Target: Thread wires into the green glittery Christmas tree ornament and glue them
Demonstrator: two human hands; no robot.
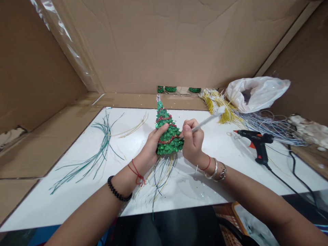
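A glittery green miniature Christmas tree (167, 131) with red garland tilts above the white board, its clear tip pointing away from me. My left hand (153, 140) is closed around its left side, thumb on the front. Thin wires (161, 171) in several colours hang from the tree's base toward me. In my right hand (192, 140) is a slim white pen-like tool (208, 119), pinched like a pencil. Its lower end meets the tree's right edge near the lower garland; my fingers hide most of that end, and its exact kind is unclear.
Green wires (102, 147) lie spread at left, with a few yellow wires (135, 126) beside them. At right are a black glue gun (258, 141) with its cord, a yellow wire bundle (222, 107), bluish wires (271, 128) and a white plastic bag (258, 92). Cardboard walls (166, 44) surround the board.
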